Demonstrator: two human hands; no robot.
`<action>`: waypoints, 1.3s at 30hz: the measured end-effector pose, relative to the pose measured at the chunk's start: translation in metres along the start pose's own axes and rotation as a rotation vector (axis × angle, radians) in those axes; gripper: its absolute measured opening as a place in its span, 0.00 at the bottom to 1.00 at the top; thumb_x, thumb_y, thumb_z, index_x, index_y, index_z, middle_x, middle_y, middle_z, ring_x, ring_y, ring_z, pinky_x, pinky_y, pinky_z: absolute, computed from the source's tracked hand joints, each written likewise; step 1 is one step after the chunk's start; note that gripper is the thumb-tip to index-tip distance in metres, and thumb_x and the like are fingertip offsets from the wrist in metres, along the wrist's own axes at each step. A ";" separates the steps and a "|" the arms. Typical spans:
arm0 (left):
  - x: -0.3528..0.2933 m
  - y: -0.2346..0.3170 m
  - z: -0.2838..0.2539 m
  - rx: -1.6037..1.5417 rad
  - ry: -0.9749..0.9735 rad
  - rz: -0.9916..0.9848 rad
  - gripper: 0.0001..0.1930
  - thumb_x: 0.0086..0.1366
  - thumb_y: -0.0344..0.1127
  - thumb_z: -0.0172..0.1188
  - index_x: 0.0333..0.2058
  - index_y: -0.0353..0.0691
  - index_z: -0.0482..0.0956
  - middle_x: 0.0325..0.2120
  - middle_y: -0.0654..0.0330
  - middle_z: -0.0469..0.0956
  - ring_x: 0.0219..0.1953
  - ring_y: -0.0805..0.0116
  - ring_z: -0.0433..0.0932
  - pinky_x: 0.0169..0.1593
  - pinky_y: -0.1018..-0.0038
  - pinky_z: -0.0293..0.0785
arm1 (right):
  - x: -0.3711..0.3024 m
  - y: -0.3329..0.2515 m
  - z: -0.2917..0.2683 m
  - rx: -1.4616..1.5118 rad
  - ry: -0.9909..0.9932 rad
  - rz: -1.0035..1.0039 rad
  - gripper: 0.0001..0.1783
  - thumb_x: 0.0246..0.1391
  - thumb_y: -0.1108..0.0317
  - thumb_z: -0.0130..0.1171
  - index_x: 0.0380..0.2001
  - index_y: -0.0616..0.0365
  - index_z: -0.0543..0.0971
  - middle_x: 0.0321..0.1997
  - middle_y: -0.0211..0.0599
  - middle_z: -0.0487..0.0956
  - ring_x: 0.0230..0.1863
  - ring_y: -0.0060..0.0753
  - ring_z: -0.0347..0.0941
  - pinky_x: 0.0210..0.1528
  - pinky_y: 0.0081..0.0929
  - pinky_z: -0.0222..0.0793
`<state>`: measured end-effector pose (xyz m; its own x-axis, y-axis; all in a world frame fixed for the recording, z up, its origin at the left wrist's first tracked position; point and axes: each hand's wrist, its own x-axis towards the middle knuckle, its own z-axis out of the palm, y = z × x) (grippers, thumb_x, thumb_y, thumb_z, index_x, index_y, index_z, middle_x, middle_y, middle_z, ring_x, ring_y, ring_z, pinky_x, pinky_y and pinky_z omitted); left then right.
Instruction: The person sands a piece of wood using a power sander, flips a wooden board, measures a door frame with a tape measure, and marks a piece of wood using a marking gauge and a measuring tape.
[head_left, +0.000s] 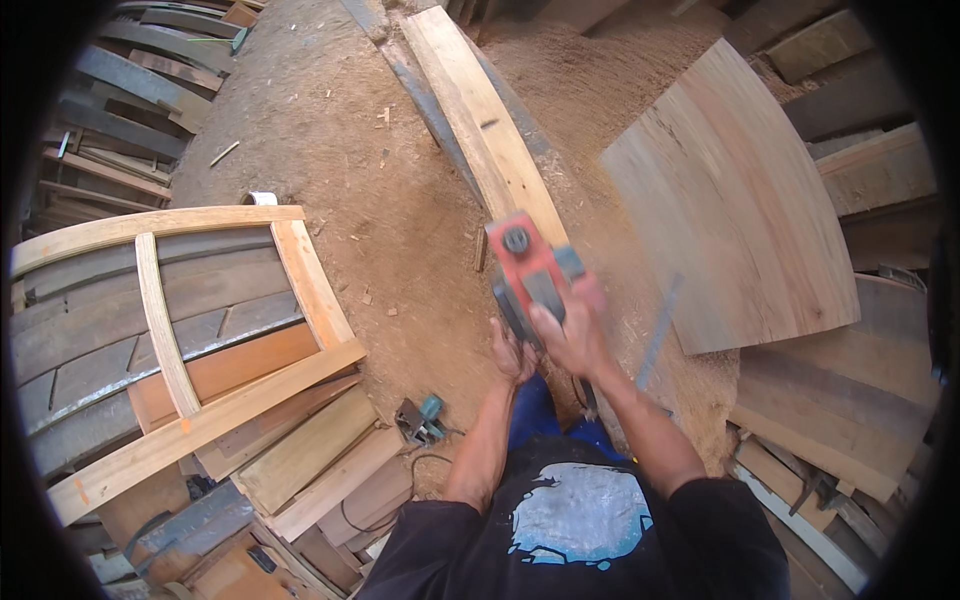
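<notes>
A red and dark electric planer (522, 262), slightly blurred, is in my right hand (577, 335), which is wrapped round its rear handle. The planer is over the near end of a long pale wooden plank (482, 125). Against the planer's dark left side is my left hand (512, 355), its fingers apart and slightly curled. Whether those fingers bear any of its weight I cannot tell. The plank has dark knots and lies lengthwise on a grey bench or beam (425, 95), running away from me.
At left a pale wooden frame (310, 280) rests on stacked boards. A green power tool (422, 420) with a cord sits on the sawdust-covered floor (400, 270) near my left elbow. To the right lie a wide wooden panel (740, 210), a metal straightedge (660, 335) and more boards (850, 380).
</notes>
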<state>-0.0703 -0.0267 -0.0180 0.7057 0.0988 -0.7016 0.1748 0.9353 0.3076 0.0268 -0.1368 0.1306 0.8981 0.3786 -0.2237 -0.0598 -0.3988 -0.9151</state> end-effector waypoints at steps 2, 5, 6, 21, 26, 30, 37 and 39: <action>0.010 -0.002 -0.035 0.059 -0.107 -0.099 0.48 0.66 0.77 0.30 0.68 0.40 0.54 0.41 0.52 0.79 0.37 0.61 0.79 0.37 0.70 0.76 | 0.068 -0.019 0.008 -0.082 -0.007 0.013 0.35 0.61 0.48 0.52 0.64 0.62 0.67 0.38 0.59 0.81 0.42 0.51 0.80 0.47 0.43 0.73; 0.016 -0.002 -0.036 0.119 -0.112 -0.157 0.51 0.64 0.78 0.31 0.70 0.39 0.46 0.38 0.48 0.79 0.33 0.59 0.79 0.38 0.68 0.77 | 0.166 -0.063 0.008 -0.086 -0.039 0.055 0.31 0.61 0.43 0.53 0.50 0.63 0.77 0.29 0.50 0.82 0.31 0.41 0.80 0.40 0.40 0.74; 0.017 -0.002 -0.034 0.114 -0.096 -0.168 0.51 0.65 0.78 0.32 0.70 0.39 0.46 0.38 0.47 0.79 0.34 0.58 0.80 0.39 0.66 0.77 | 0.196 -0.077 0.005 -0.055 -0.035 0.062 0.30 0.61 0.42 0.53 0.45 0.63 0.80 0.26 0.46 0.82 0.27 0.36 0.79 0.37 0.37 0.75; 0.025 -0.001 -0.047 0.149 -0.155 -0.121 0.47 0.67 0.75 0.34 0.70 0.41 0.46 0.40 0.46 0.79 0.38 0.55 0.81 0.42 0.62 0.79 | 0.023 -0.005 -0.028 0.114 -0.156 0.110 0.28 0.61 0.54 0.55 0.57 0.61 0.67 0.38 0.45 0.77 0.39 0.36 0.74 0.43 0.33 0.68; 0.023 -0.004 -0.020 0.162 -0.065 -0.083 0.47 0.67 0.74 0.34 0.71 0.42 0.44 0.41 0.48 0.78 0.39 0.58 0.81 0.39 0.65 0.77 | -0.127 0.036 -0.042 0.151 -0.099 0.139 0.39 0.60 0.57 0.54 0.69 0.65 0.57 0.55 0.63 0.75 0.57 0.56 0.74 0.61 0.41 0.66; 0.017 -0.002 -0.022 0.250 -0.077 -0.013 0.47 0.69 0.72 0.34 0.71 0.40 0.42 0.42 0.50 0.78 0.37 0.62 0.79 0.37 0.67 0.75 | -0.145 0.045 -0.037 0.178 -0.124 0.217 0.38 0.61 0.54 0.54 0.67 0.67 0.60 0.56 0.63 0.75 0.58 0.57 0.74 0.61 0.42 0.66; 0.016 -0.027 -0.040 0.416 -0.121 0.238 0.38 0.74 0.61 0.36 0.72 0.39 0.47 0.50 0.49 0.76 0.43 0.66 0.79 0.45 0.69 0.75 | 0.013 0.002 -0.014 0.072 -0.089 0.138 0.38 0.61 0.53 0.54 0.65 0.70 0.62 0.42 0.62 0.80 0.47 0.55 0.79 0.49 0.42 0.72; -0.002 -0.016 -0.007 0.925 -0.175 0.428 0.34 0.75 0.51 0.41 0.71 0.37 0.49 0.52 0.46 0.76 0.47 0.64 0.79 0.50 0.69 0.74 | 0.075 -0.003 -0.011 0.031 -0.036 0.103 0.29 0.61 0.52 0.53 0.55 0.67 0.67 0.33 0.54 0.78 0.37 0.47 0.78 0.40 0.39 0.71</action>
<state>-0.0792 -0.0399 -0.0264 0.9100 0.2421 -0.3367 0.2929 0.1997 0.9351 0.0991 -0.1169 0.1201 0.8705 0.3664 -0.3287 -0.1654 -0.4112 -0.8964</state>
